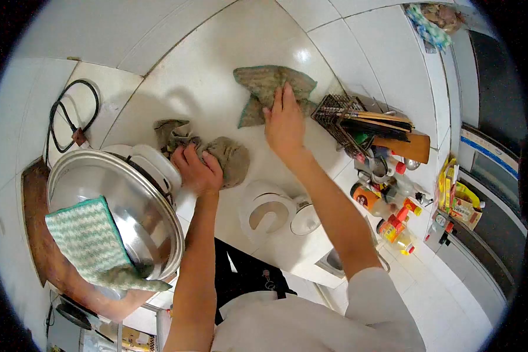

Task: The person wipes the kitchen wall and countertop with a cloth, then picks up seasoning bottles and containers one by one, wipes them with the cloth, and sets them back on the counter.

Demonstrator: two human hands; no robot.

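Observation:
My right hand (pixel 286 130) presses on a brownish-green cleaning cloth (pixel 270 78) with a green edge, which lies spread on the white countertop (pixel 217 76). Two of its fingers reach forward over the fabric. Lower and to the left, my left hand (pixel 198 170) is closed over a crumpled grey-brown rag (pixel 232 157) on the same counter. Folds of this rag stick out on both sides of the fingers. Beside my left forearm sits a large steel pan (pixel 152 211), with a green-and-white striped cloth (pixel 88 234) draped over it.
A black power cord (pixel 53 120) lies at the far left. White round containers (pixel 270 214) stand near the counter's front edge. To the right are a wire rack (pixel 337 120) with chopsticks, several seasoning bottles (pixel 396 232) and tiled wall (pixel 381 53).

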